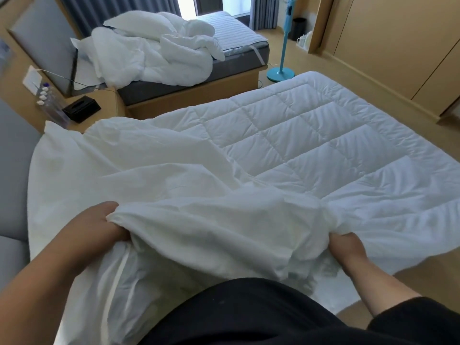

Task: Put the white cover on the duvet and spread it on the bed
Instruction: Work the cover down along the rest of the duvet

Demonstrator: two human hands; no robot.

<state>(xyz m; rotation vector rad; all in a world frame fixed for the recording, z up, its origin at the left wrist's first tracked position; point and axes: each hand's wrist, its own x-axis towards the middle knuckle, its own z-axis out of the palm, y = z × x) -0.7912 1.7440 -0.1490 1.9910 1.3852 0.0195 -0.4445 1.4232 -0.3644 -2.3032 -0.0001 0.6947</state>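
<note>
Both hands grip the white cover at the near edge of the bed: the left hand has its fingers curled round a bunched fold of the fabric, and the right hand pinches another gathered fold, its fingertips buried in the cloth. The cover lies rumpled over the near and left part of the quilted duvet, which is spread flat across the bed and still bare on its far and right part. A seam or tape strip runs down the cover's hanging edge beside the left forearm. Beyond, a second bed with a grey mattress carries a heap of crumpled white bedding. Between the beds, a black tissue box sits on a wooden nightstand near some clear bottles with white caps. A blue standing fan stands on the floor past the second bed. No writing or brand mark can be read anywhere.
</note>
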